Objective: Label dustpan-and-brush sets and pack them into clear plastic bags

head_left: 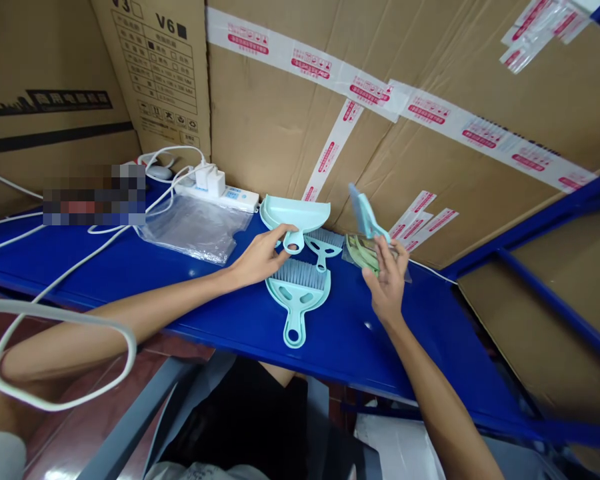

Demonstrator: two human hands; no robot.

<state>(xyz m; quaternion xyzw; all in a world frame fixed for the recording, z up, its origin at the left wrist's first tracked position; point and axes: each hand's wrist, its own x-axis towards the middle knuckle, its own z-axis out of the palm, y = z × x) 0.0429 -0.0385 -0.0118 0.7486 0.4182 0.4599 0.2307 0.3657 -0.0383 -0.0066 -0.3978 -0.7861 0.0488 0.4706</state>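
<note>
My left hand [266, 255] is closed on the handle of a light teal dustpan [295, 212], held over the far part of the blue table. In my right hand [387, 270] a teal hand brush [367, 213] is raised, gripped by its handle with its bristles pointing up and away. Between my hands a second small brush [325, 247] lies on the table, partly behind the dustpan. Nearer to me, another brush [297, 275] rests in its dustpan [324, 293], with the handles toward me. A clear packet with green pieces [363, 253] lies behind my right hand.
A clear plastic bag [195, 227] lies flat at the left, in front of a white power strip [237, 198] with plugs. White cables [80, 273] run across the left side, one looping over my left arm. Cardboard [280, 133] stands along the back.
</note>
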